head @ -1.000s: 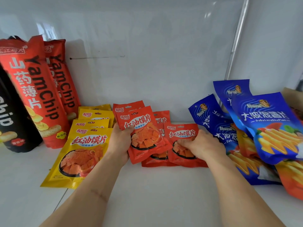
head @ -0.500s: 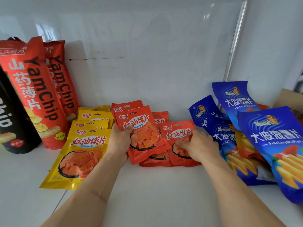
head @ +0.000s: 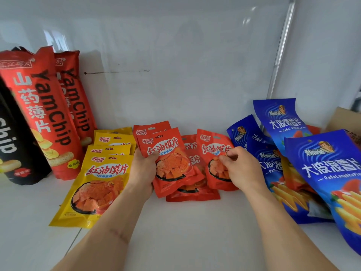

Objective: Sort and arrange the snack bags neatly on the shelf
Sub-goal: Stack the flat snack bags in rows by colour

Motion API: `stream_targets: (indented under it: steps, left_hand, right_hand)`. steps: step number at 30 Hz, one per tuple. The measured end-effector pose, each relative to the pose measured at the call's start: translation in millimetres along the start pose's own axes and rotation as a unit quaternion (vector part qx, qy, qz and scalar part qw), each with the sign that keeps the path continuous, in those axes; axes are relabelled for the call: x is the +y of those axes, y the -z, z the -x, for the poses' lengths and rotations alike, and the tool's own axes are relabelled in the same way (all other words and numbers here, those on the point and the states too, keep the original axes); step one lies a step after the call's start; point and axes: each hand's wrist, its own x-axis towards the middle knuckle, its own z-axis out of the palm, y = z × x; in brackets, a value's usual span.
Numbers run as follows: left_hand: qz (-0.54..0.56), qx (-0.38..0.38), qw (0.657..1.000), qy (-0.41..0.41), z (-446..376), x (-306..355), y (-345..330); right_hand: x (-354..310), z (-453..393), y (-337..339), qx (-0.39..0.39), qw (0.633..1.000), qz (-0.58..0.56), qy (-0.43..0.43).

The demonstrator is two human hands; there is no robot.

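Observation:
Small red snack bags lie in a loose pile at the middle of the white shelf (head: 185,231). My left hand (head: 143,173) grips the front red bag (head: 172,163) by its left edge, thumb on its face. My right hand (head: 240,169) pinches a second red bag (head: 213,153) to the right and holds it tilted upright. More red bags (head: 192,194) lie flat under and behind these two. A row of yellow bags (head: 97,184) of the same snack lies overlapped just left of my left hand.
Tall red YamChip bags (head: 41,106) and a black chip bag (head: 17,141) stand at the far left. Several blue potato chip bags (head: 328,173) lean in a heap at the right, beside a metal upright (head: 281,49). A cardboard box corner (head: 343,120) shows far right.
My right hand has lifted the right-hand red bag from lying flat to tilted upright, pinching it higher up. The left hand keeps its hold. The front blue bag has slid lower right.

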Motion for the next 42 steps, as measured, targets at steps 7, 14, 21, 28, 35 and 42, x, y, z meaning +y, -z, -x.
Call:
stream_targets:
  steps: [7, 14, 21, 28, 35, 42]
  left_hand:
    - [-0.017, -0.021, 0.999, -0.038, 6.2, -5.9, -7.0]
    - [0.044, -0.024, 0.998, -0.04, 19.9, -2.7, -12.0]
    - [0.013, -0.045, 0.999, -0.027, 22.1, 4.7, -8.6]
    - [-0.01, -0.068, 0.997, -0.037, 12.8, 10.6, 2.5]
    - [-0.021, -0.052, 0.998, -0.006, 9.3, 5.9, 3.3]
    - [-0.021, -0.07, 0.997, 0.006, 10.6, 0.8, -1.0]
  right_hand:
    - [-25.3, 15.1, -5.5, -0.044, 0.997, -0.033, 0.059]
    - [-38.7, 22.8, -26.5, -0.07, 0.992, 0.008, 0.106]
    - [-45.8, 27.7, -31.4, -0.1, 0.986, 0.016, 0.134]
    - [-31.3, 15.6, -20.5, -0.041, 0.999, -0.032, 0.006]
    - [-23.4, 6.1, -31.1, -0.136, 0.986, 0.088, -0.031]
    - [-28.3, 0.8, -28.1, -0.148, 0.984, -0.052, -0.081]
